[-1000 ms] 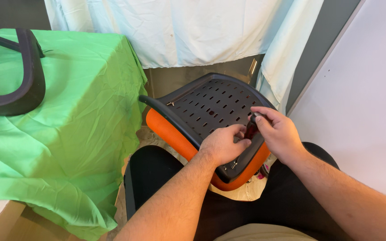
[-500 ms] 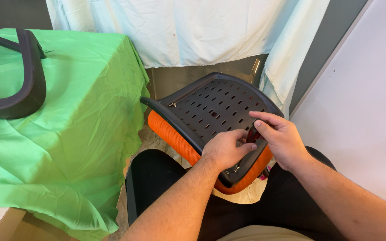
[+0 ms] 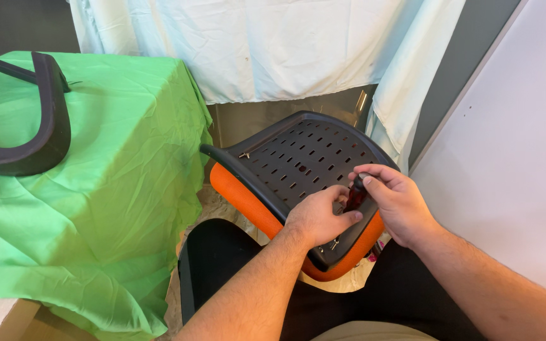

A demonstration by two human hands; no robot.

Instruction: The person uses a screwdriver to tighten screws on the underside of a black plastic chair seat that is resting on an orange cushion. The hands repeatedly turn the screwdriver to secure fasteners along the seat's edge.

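Observation:
An upturned chair seat [image 3: 298,155], black slotted plastic underside with an orange cushion edge [image 3: 241,196], rests tilted on my lap. My right hand [image 3: 396,205] grips a small screwdriver [image 3: 356,192] with a dark red handle and black cap, held upright against the seat's near edge. My left hand [image 3: 317,218] lies on the seat beside it, fingers touching the lower part of the screwdriver. The tip is hidden between my hands.
A table draped in green cloth [image 3: 96,189] stands at the left, with a black curved chair armrest [image 3: 33,120] lying on it. A pale sheet [image 3: 273,44] hangs behind. A white wall panel [image 3: 513,177] is close on the right.
Both hands have shifted slightly on the seat's near edge; my right hand has risen to cap the top of the screwdriver handle. The seat has stayed in place.

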